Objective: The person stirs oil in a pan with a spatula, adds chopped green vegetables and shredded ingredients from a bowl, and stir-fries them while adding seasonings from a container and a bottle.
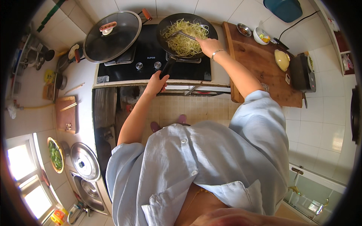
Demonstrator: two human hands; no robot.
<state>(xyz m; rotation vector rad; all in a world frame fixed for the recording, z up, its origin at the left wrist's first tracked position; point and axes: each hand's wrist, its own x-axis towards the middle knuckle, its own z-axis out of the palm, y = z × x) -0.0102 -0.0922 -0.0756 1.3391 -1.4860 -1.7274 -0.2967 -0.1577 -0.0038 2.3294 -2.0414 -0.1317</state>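
Observation:
A dark frying pan point(209, 25) rests over the right burner of a black SUPOR gas stove point(124, 74). My left hand point(156, 84) is closed around the pan's long black handle point(168, 67). Pale yellow-green bean sprouts point(183, 46) cover much of the pan's inside. A metal spatula point(186, 35) reaches in from the right, its head partly among the sprouts. Its handle is gripped by my right hand point(210, 46), which is above the pan's right rim with a bracelet at the wrist.
A large glass-lidded pan point(113, 42) covers the left burner. On the right, a wooden board point(251, 65) carries a small metal dish point(244, 30), a white bowl point(260, 36) and a yellow bowl point(282, 60). Chopsticks lie on a brown board point(66, 118) at left, near a basket of greens point(55, 155).

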